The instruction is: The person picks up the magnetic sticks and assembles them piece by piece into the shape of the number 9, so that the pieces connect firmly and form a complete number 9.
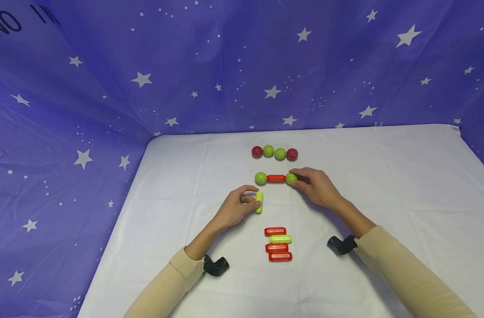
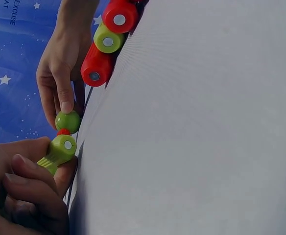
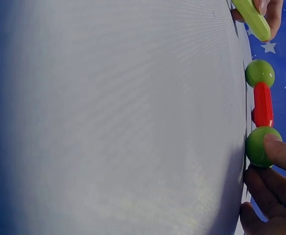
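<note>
My left hand (image 1: 235, 206) pinches a yellow-green magnetic rod (image 1: 259, 202), held nearly upright in the head view, just in front of a joined piece. That piece is a red rod (image 1: 276, 178) with a green ball (image 1: 260, 178) on its left end and another green ball (image 1: 291, 179) on its right end. Thumb and fingers of my right hand (image 1: 316, 186) grip the right-end ball, as the right wrist view also shows. A gap separates the yellow-green rod from the left-end ball (image 3: 260, 73) in the right wrist view.
Behind the piece, red and green balls (image 1: 280, 153) sit in a row. Nearer me lie stacked rods: several red rods (image 1: 279, 256) and one yellow-green rod (image 1: 280, 239). A white cloth (image 1: 385, 185) covers the table, and a blue star-patterned curtain (image 1: 226, 66) hangs behind and at the sides.
</note>
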Demonstrator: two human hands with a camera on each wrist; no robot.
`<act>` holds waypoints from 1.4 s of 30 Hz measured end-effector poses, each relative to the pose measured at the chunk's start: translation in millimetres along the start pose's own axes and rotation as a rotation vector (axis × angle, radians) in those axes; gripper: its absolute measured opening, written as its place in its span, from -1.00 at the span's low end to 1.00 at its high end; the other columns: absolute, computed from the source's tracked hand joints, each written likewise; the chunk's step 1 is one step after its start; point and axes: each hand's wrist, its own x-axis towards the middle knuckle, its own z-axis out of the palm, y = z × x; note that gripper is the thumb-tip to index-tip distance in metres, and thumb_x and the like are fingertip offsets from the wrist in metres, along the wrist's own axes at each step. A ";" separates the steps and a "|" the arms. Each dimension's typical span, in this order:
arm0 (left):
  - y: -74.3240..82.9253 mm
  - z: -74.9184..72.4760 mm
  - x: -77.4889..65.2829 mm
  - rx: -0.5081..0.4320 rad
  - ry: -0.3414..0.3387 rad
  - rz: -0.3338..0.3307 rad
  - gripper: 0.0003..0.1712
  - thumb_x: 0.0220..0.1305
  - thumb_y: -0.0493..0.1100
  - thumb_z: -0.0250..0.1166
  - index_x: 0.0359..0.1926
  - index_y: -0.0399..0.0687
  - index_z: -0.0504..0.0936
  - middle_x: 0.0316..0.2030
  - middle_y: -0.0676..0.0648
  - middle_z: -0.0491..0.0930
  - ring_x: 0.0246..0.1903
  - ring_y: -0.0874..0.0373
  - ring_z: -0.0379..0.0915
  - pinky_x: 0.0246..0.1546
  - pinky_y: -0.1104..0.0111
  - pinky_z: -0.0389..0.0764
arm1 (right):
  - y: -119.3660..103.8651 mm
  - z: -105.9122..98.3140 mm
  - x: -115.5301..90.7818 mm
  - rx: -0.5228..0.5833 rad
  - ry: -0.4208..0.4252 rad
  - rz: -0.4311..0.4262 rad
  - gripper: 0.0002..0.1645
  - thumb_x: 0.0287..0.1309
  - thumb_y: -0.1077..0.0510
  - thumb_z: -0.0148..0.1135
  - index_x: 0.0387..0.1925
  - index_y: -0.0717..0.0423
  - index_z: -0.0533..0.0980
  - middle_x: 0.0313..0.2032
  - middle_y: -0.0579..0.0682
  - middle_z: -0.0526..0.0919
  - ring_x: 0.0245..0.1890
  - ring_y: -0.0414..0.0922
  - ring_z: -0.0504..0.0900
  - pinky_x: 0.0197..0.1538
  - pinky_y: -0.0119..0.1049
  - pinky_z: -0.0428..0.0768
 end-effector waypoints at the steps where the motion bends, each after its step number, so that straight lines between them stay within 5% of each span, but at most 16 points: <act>1: 0.3 0.3 0.2 -0.002 -0.002 0.001 -0.54 0.32 -0.18 0.32 0.21 -0.15 0.48 -0.37 0.00 0.68 -0.72 0.25 0.26 -0.68 0.45 0.27 | 0.0 -0.1 -0.1 -0.001 0.001 0.001 -0.54 0.21 0.30 0.33 0.15 0.26 0.55 0.06 0.19 0.63 0.11 0.14 0.56 0.19 0.08 0.44; 11: 0.2 2.0 2.5 -0.009 0.013 0.014 -0.57 0.33 -0.19 0.32 0.18 -0.15 0.50 -0.37 -0.05 0.70 -0.75 0.26 0.24 -0.69 0.45 0.25 | -1.0 -0.5 -0.4 -0.009 -0.006 0.008 -0.53 0.21 0.29 0.33 0.17 0.25 0.54 0.06 0.19 0.63 0.12 0.14 0.55 0.20 0.09 0.43; 20: -0.1 3.1 8.5 -0.071 0.057 -0.042 -0.48 0.30 -0.20 0.35 0.23 -0.21 0.43 -0.32 -0.17 0.71 -0.83 0.24 0.18 -0.76 0.43 0.23 | -1.6 -0.3 0.2 -0.006 -0.002 0.004 -0.54 0.21 0.29 0.33 0.16 0.25 0.55 0.05 0.19 0.64 0.11 0.14 0.56 0.19 0.08 0.45; 42: 1.0 4.4 22.0 -0.074 0.086 -0.100 -0.48 0.33 -0.12 0.32 0.22 -0.21 0.38 -0.50 -0.05 0.58 -0.81 0.23 0.19 -0.74 0.43 0.23 | 2.1 1.6 0.4 -0.010 0.002 -0.002 -0.54 0.22 0.28 0.33 0.16 0.23 0.55 0.06 0.18 0.64 0.11 0.13 0.56 0.18 0.08 0.46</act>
